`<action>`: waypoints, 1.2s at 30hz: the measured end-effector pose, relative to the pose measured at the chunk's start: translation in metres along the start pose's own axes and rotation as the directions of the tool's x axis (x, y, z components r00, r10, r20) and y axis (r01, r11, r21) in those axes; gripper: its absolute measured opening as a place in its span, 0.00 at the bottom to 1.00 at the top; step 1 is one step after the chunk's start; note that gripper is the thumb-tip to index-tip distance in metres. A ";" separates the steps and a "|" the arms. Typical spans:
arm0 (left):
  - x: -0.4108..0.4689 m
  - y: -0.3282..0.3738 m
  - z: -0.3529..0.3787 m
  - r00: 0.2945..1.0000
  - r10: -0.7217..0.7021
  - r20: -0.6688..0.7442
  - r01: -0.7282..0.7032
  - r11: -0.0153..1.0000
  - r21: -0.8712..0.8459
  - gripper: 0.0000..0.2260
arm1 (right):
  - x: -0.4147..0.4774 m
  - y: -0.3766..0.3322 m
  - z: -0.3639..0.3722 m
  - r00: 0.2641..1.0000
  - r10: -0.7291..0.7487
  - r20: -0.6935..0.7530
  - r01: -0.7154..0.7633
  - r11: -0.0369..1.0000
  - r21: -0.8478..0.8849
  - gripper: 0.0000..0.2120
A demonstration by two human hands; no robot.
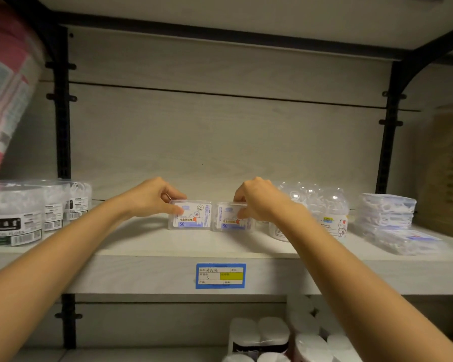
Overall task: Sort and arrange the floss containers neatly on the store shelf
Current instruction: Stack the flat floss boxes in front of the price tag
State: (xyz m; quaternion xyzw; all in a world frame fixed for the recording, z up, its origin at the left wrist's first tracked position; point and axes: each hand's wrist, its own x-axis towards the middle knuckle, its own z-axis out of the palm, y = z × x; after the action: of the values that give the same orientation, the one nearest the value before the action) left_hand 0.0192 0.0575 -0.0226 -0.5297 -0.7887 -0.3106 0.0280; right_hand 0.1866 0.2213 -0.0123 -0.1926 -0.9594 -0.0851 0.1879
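- Floss containers (194, 220) of several kinds are being kept on the pale shelf (141, 273); two small rectangular ones are being stood upright, side by side, near its middle, above the blue price label (220, 275).
- The left box (191, 216) is being pinched at its upper left corner by the left hand (149, 198): the thumb is being pressed against the printed front, and the fingers are being curled over the top edge.
- The right box (229, 222) is being pinched along its top edge by the right hand (259, 202), thumb on the front label, fingers bent over the top; its right side is being hidden by that hand.
- The two boxes are being held just beside each other, fronts facing outward; whether they are touching cannot be told.
- Both hands are being kept close together, one box to each.
- Three round tubs (13, 215) with black-and-white labels are being kept in a row at the shelf's left end, well apart from the left hand.
- Clear jars (327, 205) are being kept just behind and right of the right hand; one is being partly covered by the wrist.
- Flat boxes (387, 212) are being kept in a stack at the far right, with another lying in front.
- A pink package (5, 87), blurred, is being shown at the upper left, and white rolls (306, 335) below the shelf.
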 end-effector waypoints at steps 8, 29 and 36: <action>-0.003 0.007 -0.004 1.000 -0.023 0.021 0.021 0.995 0.096 0.19 | -0.002 -0.004 -0.004 1.000 0.013 0.022 -0.012 0.999 -0.035 0.15; -0.029 0.240 0.141 0.893 0.319 -0.318 -0.366 0.925 -0.101 0.05 | -0.180 0.271 -0.047 0.910 0.410 0.063 -0.400 0.827 0.395 0.12; 0.021 0.287 0.216 0.991 0.135 -0.005 -0.134 0.987 0.086 0.15 | -0.183 0.294 -0.016 0.917 0.330 0.224 -0.393 0.844 0.365 0.29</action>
State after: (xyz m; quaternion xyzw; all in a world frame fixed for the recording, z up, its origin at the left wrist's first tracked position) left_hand 0.3160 0.2573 -0.0569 -0.5785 -0.7635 -0.2768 0.0756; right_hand 0.4668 0.4236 -0.0426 -0.3335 -0.9137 0.1661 0.1621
